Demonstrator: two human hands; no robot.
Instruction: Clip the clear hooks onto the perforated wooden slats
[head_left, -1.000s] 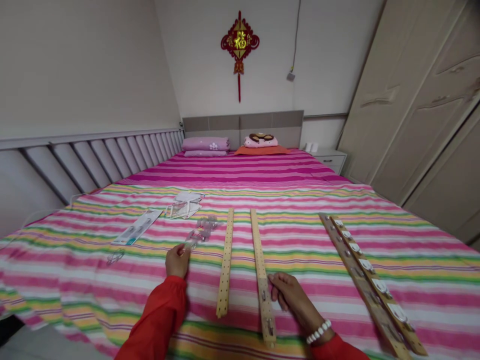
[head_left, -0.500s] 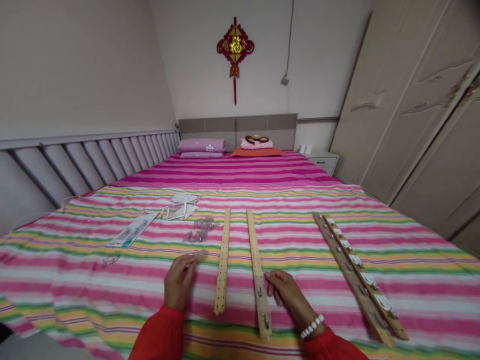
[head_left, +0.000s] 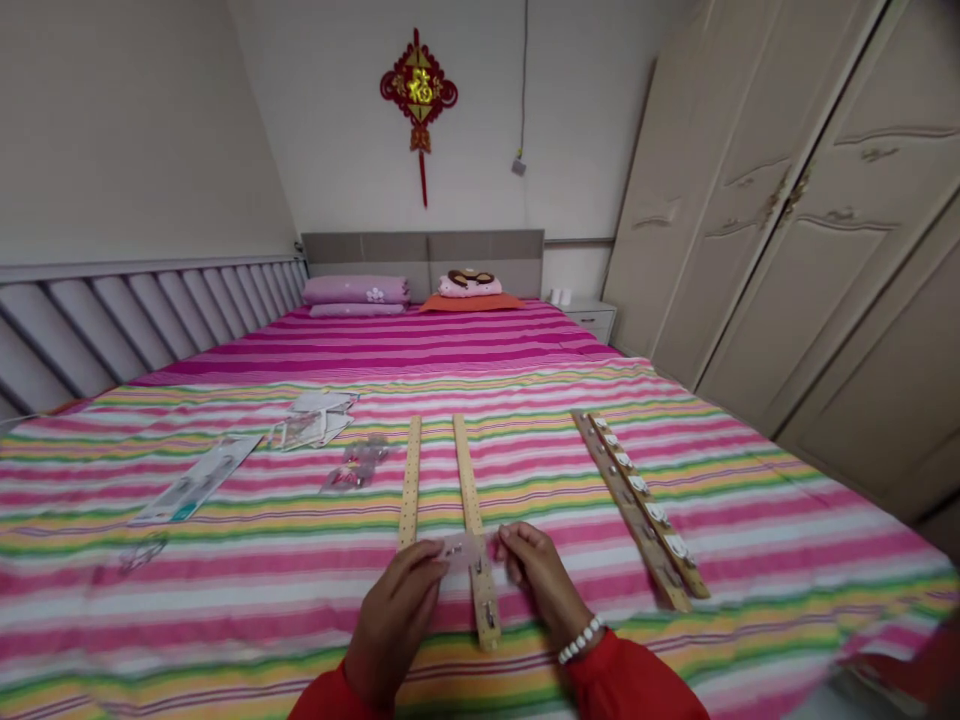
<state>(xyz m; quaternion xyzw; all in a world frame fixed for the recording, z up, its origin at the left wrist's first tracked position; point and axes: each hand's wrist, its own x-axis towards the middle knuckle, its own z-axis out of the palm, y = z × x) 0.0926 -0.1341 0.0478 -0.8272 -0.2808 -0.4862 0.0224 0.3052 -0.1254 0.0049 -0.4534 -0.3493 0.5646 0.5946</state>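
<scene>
My left hand [head_left: 397,615] pinches a small clear plastic bag [head_left: 456,548] with a small metal piece inside. The bag lies across a pale perforated wooden strip [head_left: 466,470], whose near end carries metal fittings [head_left: 488,612]. On the strip's right side, my right hand [head_left: 544,575] is closed, its fingertips pinching what looks like the bag's other end; the exact grip is too small to see well. To the left lies a second perforated wooden strip [head_left: 410,480], its near end hidden behind my left hand.
To the right lie a strip with metal fittings [head_left: 626,495] and one with white round pieces [head_left: 656,515]. On the left are small plastic bags [head_left: 360,465], flat packets [head_left: 315,418], a long package [head_left: 199,480] and a thin wire-like item [head_left: 144,552]. Everything rests on a striped bedspread [head_left: 247,600].
My left hand has moved right with the small plastic bag, bringing it over the middle strip to my right hand. The view has turned to the right.
</scene>
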